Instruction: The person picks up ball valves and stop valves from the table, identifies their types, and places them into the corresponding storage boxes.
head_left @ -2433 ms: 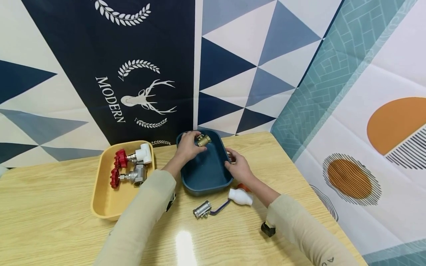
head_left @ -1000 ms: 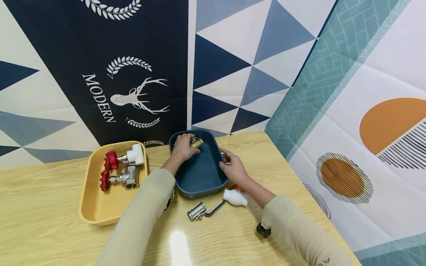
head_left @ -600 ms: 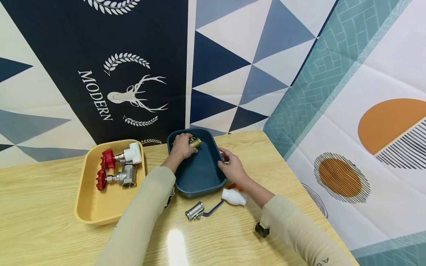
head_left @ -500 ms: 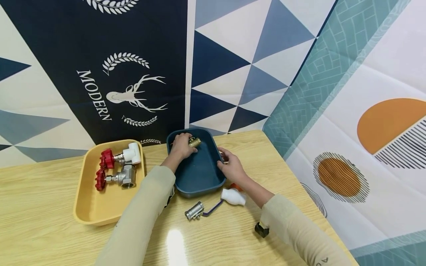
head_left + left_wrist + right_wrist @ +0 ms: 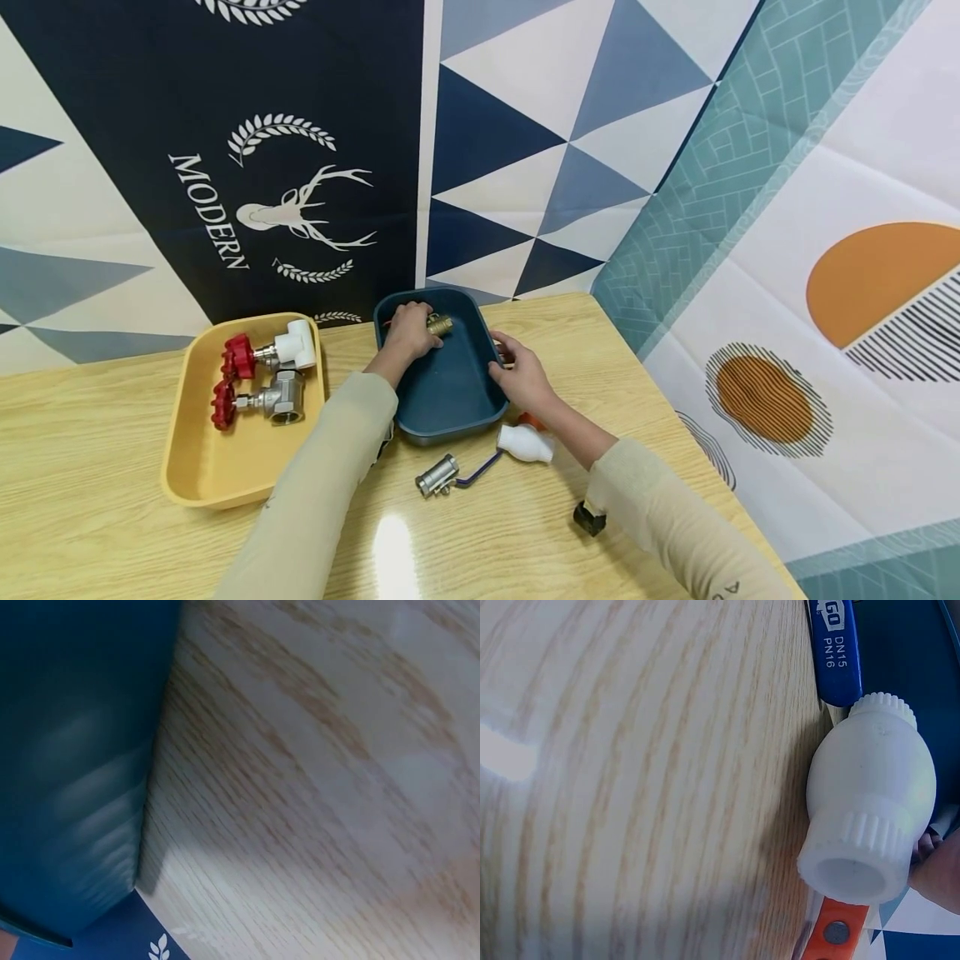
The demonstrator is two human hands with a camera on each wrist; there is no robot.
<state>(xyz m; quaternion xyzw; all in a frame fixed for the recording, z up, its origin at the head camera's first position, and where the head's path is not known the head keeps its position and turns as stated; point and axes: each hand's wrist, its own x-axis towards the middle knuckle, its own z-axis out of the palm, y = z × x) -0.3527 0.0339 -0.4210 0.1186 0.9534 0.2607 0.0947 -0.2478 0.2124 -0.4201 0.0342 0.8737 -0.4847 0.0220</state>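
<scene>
My left hand (image 5: 408, 332) grasps brass valve (image 5: 438, 323) inside blue tray (image 5: 450, 392) | right hand (image 5: 519, 377) grips tray rim | feels heavy, rigid, slick; hold by body.

— How much room do the left hand's fingers (image 5: 411, 331) have inside the blue tray (image 5: 450, 392)?
— Behind the fingertips the tray's far wall stands close; the brass valve (image 5: 438, 324) sits right at them. Toward the wrist the tray floor lies bare.
— And the right hand (image 5: 517, 379)?
— Its fingers lie on the tray's right rim. Just behind the wrist sit the white valve (image 5: 525, 442) and the steel valve with the blue lever (image 5: 438, 476), blocking a straight pull back.
— To the left?
— Bare wood between the blue tray and the yellow tray (image 5: 232, 467), whose two red-handled valves (image 5: 251, 379) crowd its far end.
</scene>
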